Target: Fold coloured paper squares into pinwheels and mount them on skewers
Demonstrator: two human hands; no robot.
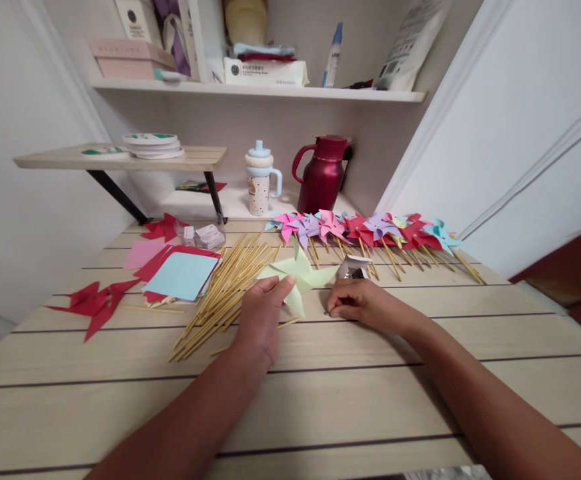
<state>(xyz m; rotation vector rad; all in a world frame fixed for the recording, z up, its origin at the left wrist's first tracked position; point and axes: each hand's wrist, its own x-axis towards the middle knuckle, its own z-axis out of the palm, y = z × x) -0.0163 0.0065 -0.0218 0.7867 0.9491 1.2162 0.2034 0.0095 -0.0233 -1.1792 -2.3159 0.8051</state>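
A pale green paper pinwheel (297,267) without a stick is pinched between the thumb and fingers of my left hand (264,310), just above the table. To its right, the fingertips of my right hand (353,300) are closed together at the tabletop, on a tiny dark item too small to name. Right behind that hand stands a small open white box (357,262) with small metallic bits in it. Thin wooden sticks (225,287) lie in a loose pile left of the pinwheel, partly hidden by my left hand.
Finished pinwheels on sticks (370,230) lie along the back right. Stacked paper squares (183,275) and a red folded pinwheel (97,303) are at the left. Behind stand a lidded cup (259,187), a red thermos jug (323,177) and a small raised shelf (200,157) with tape rolls.
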